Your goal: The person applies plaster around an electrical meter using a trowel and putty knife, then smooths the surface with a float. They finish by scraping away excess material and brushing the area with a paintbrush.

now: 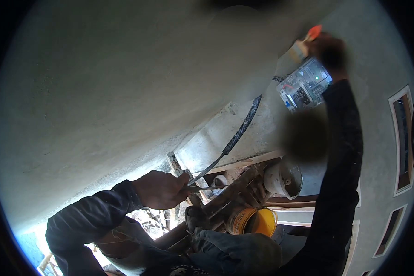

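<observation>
My right hand (332, 51) is raised high against the grey wall (101, 92), shut on a paintbrush (304, 43) with an orange handle and pale bristles. The brush sits just above a clear electric meter box (306, 85) with a green light. My left hand (162, 189) is lower, closed around a thin grey cable (206, 168). That cable runs up into a black ribbed conduit (244, 123) on the wall.
A yellow paint bucket (255, 221) sits on wooden poles (225, 198) below my left hand. A white round fitting (284, 178) is beside it. Framed windows (402, 138) line the wall at right. My knee (237, 253) shows at the bottom.
</observation>
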### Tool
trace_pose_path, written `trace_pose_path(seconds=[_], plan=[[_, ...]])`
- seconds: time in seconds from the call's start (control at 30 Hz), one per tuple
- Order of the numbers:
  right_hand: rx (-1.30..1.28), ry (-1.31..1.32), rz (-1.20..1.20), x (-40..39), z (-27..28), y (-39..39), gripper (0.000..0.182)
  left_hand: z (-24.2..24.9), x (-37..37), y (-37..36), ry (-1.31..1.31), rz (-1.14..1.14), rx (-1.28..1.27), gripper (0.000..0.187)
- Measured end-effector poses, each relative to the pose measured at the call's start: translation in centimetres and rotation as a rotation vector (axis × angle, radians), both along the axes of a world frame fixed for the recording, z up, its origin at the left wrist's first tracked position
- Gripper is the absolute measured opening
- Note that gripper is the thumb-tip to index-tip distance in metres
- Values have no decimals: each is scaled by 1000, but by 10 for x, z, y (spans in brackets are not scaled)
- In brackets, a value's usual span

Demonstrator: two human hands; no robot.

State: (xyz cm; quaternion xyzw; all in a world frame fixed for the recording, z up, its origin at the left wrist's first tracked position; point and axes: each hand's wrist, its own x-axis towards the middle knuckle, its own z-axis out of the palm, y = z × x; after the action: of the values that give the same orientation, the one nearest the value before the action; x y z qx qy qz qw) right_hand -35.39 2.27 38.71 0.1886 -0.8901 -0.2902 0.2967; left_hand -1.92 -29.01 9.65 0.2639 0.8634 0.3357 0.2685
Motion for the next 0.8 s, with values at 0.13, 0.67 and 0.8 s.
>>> trace_pose_path(seconds=[0.13,0.67,0.8], plan=[[-216,241,46,21,79,17,39,0,0,0,-17,9,-9,32],[-166,-204,-99,-13,-51,-10,43,-8,2,-1,17,2,-3,42],[10,267,65,7,31,6,39,-7,3,-2,43,-1,-12,40]])
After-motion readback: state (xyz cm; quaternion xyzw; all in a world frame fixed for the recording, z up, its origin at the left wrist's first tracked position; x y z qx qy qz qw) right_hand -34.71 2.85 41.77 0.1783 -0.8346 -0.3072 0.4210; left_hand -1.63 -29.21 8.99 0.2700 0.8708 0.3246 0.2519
